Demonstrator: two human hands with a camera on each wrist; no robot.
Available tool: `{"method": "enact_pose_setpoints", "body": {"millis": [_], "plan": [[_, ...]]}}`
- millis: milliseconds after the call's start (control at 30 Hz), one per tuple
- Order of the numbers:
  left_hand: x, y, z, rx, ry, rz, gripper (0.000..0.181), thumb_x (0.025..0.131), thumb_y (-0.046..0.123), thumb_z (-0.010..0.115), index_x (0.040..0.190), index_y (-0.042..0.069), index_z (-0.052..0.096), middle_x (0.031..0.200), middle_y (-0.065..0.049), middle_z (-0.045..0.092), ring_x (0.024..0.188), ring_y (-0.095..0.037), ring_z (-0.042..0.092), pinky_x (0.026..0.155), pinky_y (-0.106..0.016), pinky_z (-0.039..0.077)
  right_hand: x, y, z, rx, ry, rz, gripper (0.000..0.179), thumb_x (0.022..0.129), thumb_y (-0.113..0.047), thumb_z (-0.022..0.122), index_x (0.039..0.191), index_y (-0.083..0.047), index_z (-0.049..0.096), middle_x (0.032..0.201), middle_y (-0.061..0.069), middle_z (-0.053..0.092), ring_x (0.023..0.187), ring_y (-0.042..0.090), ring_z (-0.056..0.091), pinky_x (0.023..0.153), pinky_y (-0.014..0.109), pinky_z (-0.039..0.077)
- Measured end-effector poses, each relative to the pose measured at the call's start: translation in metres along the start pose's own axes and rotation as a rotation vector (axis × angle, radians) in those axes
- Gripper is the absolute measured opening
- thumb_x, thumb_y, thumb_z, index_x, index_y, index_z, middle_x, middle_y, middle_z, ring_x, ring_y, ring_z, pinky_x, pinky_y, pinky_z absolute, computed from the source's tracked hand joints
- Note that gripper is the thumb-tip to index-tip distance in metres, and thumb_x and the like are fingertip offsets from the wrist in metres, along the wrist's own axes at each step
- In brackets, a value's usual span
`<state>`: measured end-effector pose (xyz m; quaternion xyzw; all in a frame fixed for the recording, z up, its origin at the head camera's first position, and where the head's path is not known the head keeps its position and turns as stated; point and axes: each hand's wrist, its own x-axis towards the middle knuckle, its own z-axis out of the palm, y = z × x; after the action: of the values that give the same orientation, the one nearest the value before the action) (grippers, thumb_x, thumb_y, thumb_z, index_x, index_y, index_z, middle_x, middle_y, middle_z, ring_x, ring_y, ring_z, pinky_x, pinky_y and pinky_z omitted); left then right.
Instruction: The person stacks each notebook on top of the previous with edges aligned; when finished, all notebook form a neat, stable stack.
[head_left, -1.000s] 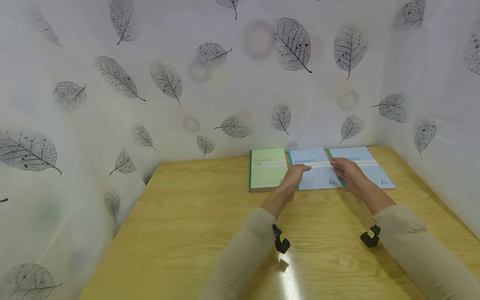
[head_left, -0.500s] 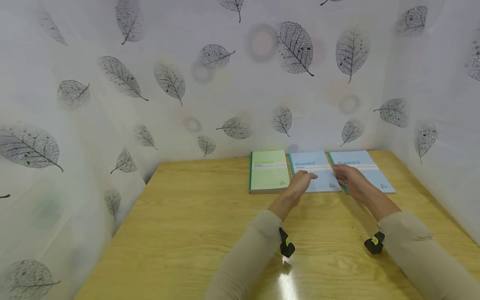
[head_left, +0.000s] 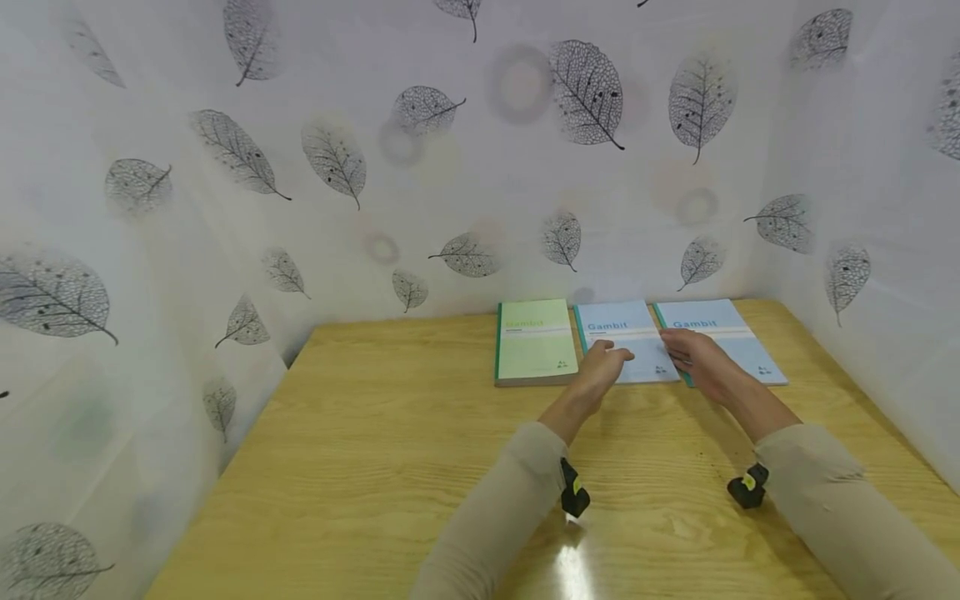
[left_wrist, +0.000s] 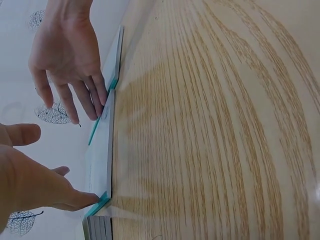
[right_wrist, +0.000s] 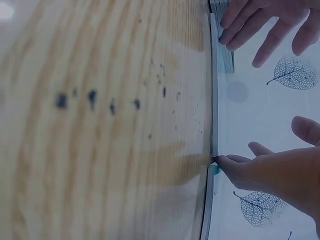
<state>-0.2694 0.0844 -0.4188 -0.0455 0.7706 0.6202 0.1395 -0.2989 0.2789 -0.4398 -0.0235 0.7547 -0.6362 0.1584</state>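
A pale blue notebook marked "Gambit" lies flat at the back of the table. My left hand is at its left side; in the left wrist view that hand's fingertips touch its teal spine. On the opposite side is my right hand, fingers fairly straight, tips at the narrow gap beside a second blue notebook. Both thumbs stay raised above the cover. To the left lies a thicker green notebook, its page edges showing in the left wrist view. The right wrist view shows my right fingertips low between both blue notebooks.
The wooden table reaches back to a white leaf-print curtain, which also closes off both sides. The three notebooks stand in a row along the far edge. Small dark specks mark the tabletop.
My left hand has shifted slightly right, uncovering the green notebook's lower right corner. The right hand stays at almost the same spot. The notebooks keep their places; the head view tilts a little.
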Motion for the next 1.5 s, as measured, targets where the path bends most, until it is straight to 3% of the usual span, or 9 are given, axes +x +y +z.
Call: {"method": "enact_pose_setpoints", "body": {"millis": [300,567,767,933,1067,1133,1233,1433,1500], "plan": [[0.001,-0.002,0.003,0.110,0.109,0.025,0.052,0.098,0.028,0.063,0.146,0.009,0.054,0.151,-0.014,0.052,0.139,-0.030,0.051,0.114,-0.045,0.046,0.002,-0.001,0.006,-0.024,-0.029,-0.008,0.069,0.114,-0.031,0.033,0.163,0.006,0.002,0.169,0.032,-0.008,0.156,0.050,-0.007,0.129,0.058,0.003],[0.000,-0.003,0.011,0.117,0.110,0.020,0.046,0.096,0.029,0.064,0.138,0.012,0.061,0.151,-0.014,0.049,0.139,-0.029,0.046,0.111,-0.047,0.048,-0.003,-0.003,0.002,-0.042,-0.015,0.014,0.070,0.114,-0.030,0.033,0.161,0.009,0.001,0.169,0.031,-0.007,0.155,0.050,-0.009,0.129,0.059,0.002],[0.000,0.007,0.012,0.046,0.146,0.025,0.038,0.092,0.027,0.064,0.129,0.014,0.067,0.134,-0.004,0.066,0.129,-0.026,0.058,0.110,-0.047,0.049,-0.003,-0.003,0.001,-0.047,-0.026,0.007,0.070,0.114,-0.031,0.034,0.161,0.010,0.003,0.169,0.030,-0.005,0.155,0.050,-0.007,0.128,0.060,0.002],[-0.002,0.020,0.009,-0.029,0.193,0.066,0.031,0.089,0.021,0.067,0.120,0.017,0.070,0.127,-0.002,0.068,0.124,-0.026,0.060,0.107,-0.047,0.051,-0.005,-0.002,-0.001,-0.040,-0.044,-0.006,0.070,0.114,-0.033,0.033,0.161,0.009,0.002,0.169,0.031,-0.007,0.155,0.052,-0.008,0.128,0.061,0.002],[-0.002,0.025,0.005,-0.069,0.228,0.088,0.032,0.088,0.008,0.068,0.119,0.016,0.070,0.109,-0.004,0.068,0.082,-0.016,0.061,0.071,-0.032,0.055,-0.007,0.000,0.000,-0.049,-0.057,-0.027,0.072,0.114,-0.035,0.034,0.162,0.009,0.002,0.170,0.030,-0.005,0.155,0.051,-0.007,0.128,0.062,0.002],[-0.002,0.024,0.003,-0.080,0.226,0.092,0.036,0.088,0.001,0.067,0.122,0.013,0.069,0.099,-0.006,0.065,0.058,-0.010,0.048,0.051,-0.023,0.042,-0.008,0.001,0.000,-0.054,-0.063,-0.037,0.072,0.114,-0.035,0.034,0.162,0.009,0.003,0.170,0.030,-0.004,0.155,0.050,-0.007,0.127,0.062,0.002],[-0.001,0.020,-0.001,-0.093,0.200,0.085,0.040,0.089,-0.007,0.062,0.125,0.010,0.067,0.107,-0.009,0.064,0.044,-0.007,0.030,0.041,-0.018,0.026,-0.009,0.003,0.002,-0.051,-0.069,-0.038,0.071,0.114,-0.034,0.033,0.162,0.009,0.003,0.170,0.030,-0.005,0.155,0.049,-0.008,0.128,0.061,0.001],[-0.001,0.014,-0.004,-0.114,0.162,0.071,0.044,0.092,-0.009,0.059,0.130,0.010,0.065,0.097,-0.006,0.064,0.048,-0.007,0.032,0.046,-0.018,0.030,-0.010,0.004,0.003,-0.046,-0.067,-0.040,0.070,0.114,-0.034,0.033,0.162,0.008,0.004,0.170,0.031,-0.005,0.156,0.050,-0.006,0.128,0.061,0.001],[-0.001,0.013,-0.006,-0.123,0.154,0.073,0.050,0.090,-0.010,0.059,0.136,0.009,0.061,0.103,-0.006,0.065,0.061,-0.010,0.051,0.057,-0.018,0.047,-0.010,0.003,0.002,-0.044,-0.062,-0.042,0.070,0.114,-0.034,0.033,0.162,0.008,0.005,0.169,0.031,-0.003,0.156,0.050,-0.005,0.128,0.062,0.002]]}}
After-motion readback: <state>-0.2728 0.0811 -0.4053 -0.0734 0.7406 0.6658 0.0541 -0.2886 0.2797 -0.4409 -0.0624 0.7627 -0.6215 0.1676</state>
